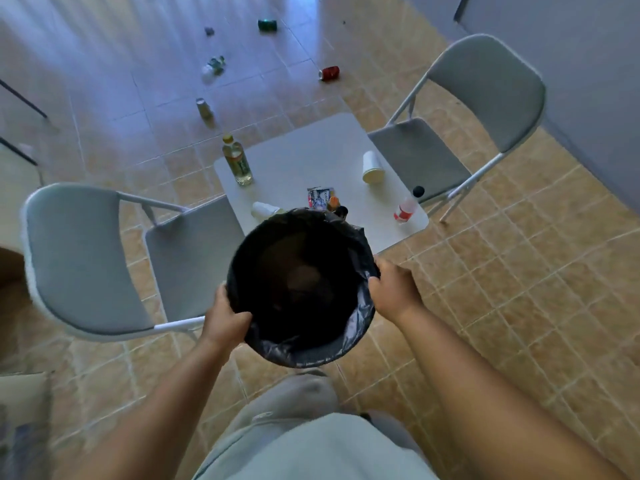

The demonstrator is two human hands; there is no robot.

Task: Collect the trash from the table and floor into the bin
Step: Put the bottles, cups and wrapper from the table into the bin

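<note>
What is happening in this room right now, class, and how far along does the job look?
A person stands at a small white table, holding a bin lined with a black bag by its rim, left hand on one side and right hand on the other. Nothing looks collected yet. A bottle of yellow liquid, a paper cup on its side, a wrapper and a small red-labelled bottle sit on the table. A red can and a green can lie on the tiled floor beyond.

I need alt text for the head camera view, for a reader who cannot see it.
Two bare hands, left hand and right hand, grip the rim of a black-lined bin above a small white table holding bottles, cups and a wrapper. Grey folding chairs flank the table; cans and other litter lie on the tiled floor beyond.
</note>
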